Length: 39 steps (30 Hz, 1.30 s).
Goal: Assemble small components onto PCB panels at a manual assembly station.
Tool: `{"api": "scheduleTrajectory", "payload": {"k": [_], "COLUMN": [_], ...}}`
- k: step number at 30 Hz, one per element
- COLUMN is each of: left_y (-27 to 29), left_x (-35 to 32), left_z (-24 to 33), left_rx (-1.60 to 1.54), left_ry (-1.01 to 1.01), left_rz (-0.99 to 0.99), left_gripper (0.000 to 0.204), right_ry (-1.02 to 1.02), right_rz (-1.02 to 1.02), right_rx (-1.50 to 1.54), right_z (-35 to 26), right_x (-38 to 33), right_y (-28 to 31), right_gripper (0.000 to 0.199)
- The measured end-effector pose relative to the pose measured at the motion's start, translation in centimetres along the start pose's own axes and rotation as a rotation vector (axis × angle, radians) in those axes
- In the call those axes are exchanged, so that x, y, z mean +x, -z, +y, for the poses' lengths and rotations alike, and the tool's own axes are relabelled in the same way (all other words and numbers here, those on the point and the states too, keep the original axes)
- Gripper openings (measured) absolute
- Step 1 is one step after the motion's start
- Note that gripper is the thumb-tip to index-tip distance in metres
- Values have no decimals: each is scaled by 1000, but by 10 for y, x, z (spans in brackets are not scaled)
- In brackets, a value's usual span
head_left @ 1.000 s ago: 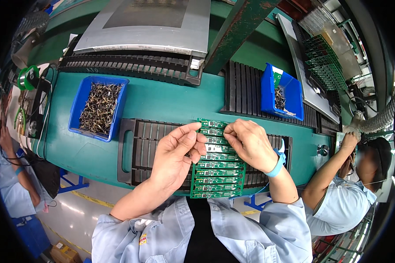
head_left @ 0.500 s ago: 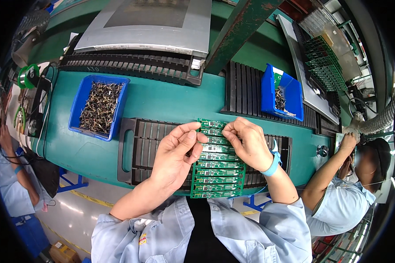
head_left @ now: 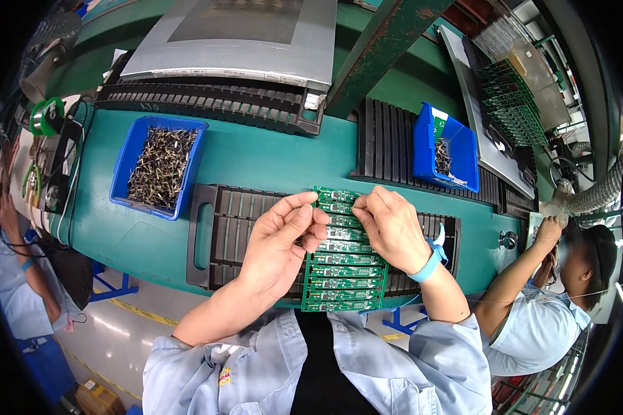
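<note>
A green circuit board panel [head_left: 345, 272], made of several strips with small parts on them, lies in front of me over the black slotted rack [head_left: 221, 238]. My left hand [head_left: 282, 238] is closed at the panel's upper left edge, thumb and fingers pinching there. Over the upper right part of the panel, my right hand [head_left: 393, 228] is closed with its fingertips together against the top strips. Whatever sits between those right fingertips is hidden. A blue band [head_left: 430, 263] circles my right wrist.
A blue bin [head_left: 158, 166] of small leaded parts stands left; another blue bin [head_left: 446, 149] sits right on black racks. Behind are a large grey metal panel [head_left: 235, 41] and a green post [head_left: 377, 59]. A co-worker [head_left: 543, 304] works at right, another person's arm [head_left: 38, 280] at left.
The panel and both hands stay almost in place. The fingers of both hands have shifted slightly; the whole view has moved a little.
</note>
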<state>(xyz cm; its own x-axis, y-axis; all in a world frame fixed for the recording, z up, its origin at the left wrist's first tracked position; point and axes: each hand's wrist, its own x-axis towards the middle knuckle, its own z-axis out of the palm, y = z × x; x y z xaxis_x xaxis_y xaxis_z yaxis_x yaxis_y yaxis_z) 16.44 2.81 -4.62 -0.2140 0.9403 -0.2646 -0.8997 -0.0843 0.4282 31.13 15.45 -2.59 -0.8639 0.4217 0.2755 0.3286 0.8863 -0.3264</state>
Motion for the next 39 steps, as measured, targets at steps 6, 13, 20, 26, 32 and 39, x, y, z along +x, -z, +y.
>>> {"api": "scheduleTrajectory", "payload": {"k": [6, 13, 20, 26, 32, 39], "left_y": [-4, 0, -12, -10, -6, -2], "left_x": [0, 0, -1, 0, 1, 1], "left_z": [1, 0, 2, -1, -6, -10], "left_rx": [4, -11, -40, -72, -31, -62], "left_ry": [11, 7, 1, -11, -7, -4], "left_rz": [31, 1, 74, 42, 1, -25], "left_gripper": [23, 24, 24, 24, 24, 25], "right_ry": [102, 119, 258, 156, 113, 129], "right_rz": [-16, -112, -25, 114, 154, 100], "right_rx": [-63, -47, -352, -18, 51, 154], "right_z": [5, 6, -5, -35, -47, -44], "right_x": [2, 4, 1, 12, 21, 22], "right_y": [1, 7, 9, 13, 2, 5], "right_gripper": [9, 8, 10, 17, 20, 15]}}
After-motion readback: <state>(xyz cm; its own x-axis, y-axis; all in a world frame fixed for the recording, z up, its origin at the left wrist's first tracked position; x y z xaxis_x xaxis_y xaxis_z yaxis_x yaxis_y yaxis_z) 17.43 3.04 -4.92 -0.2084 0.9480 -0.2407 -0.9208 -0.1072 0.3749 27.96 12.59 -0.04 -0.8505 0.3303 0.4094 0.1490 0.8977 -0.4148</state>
